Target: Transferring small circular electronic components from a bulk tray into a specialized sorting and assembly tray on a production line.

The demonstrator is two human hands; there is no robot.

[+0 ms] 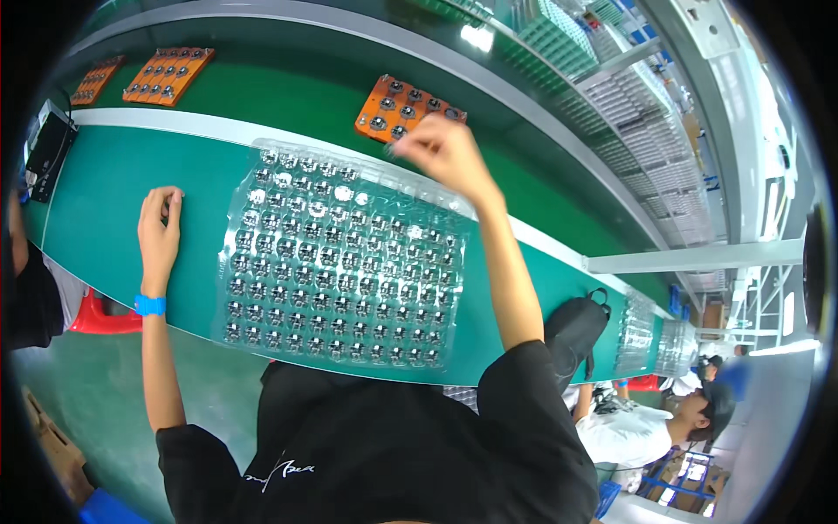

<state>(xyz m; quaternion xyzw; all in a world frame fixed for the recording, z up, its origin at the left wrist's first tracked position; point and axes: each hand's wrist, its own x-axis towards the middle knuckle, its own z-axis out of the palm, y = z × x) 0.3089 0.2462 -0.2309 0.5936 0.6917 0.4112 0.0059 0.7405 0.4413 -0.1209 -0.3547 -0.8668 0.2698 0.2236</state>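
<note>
1. Here's the right hand (445, 155), reaching over the near edge of an orange block (374, 120), thumb and forefinger pinched together on what looks like a small part (390, 150); blur hides its shape, and I can't tell which way it points.
2. That block is a flat, smooth-looking slab with roundish metal pieces in rows on top; it sits on the dark green belt (297, 100), its long axis running left to right, the right end slanting toward the person.
3. Over to the left hand (161, 231): it rests on the matte green table (105, 188), fingers loosely curled, thumb apart from them, nothing visible in its grasp. A blue band (150, 305) wraps the wrist.
4. Between the two arms lies the tray (229, 262), thin, clear, shiny plastic moulded into pockets, many filled with small silvery-and-dark parts; bare pockets show toward its far right corner.
5. The tray lies flat, its rows sloping toward the person on the right; fisheye bending makes its longer side hard to call.
6. Beyond it, the smooth pale rail (188, 124) curves between table and belt; a second orange block (168, 77) sits farther left.
</note>
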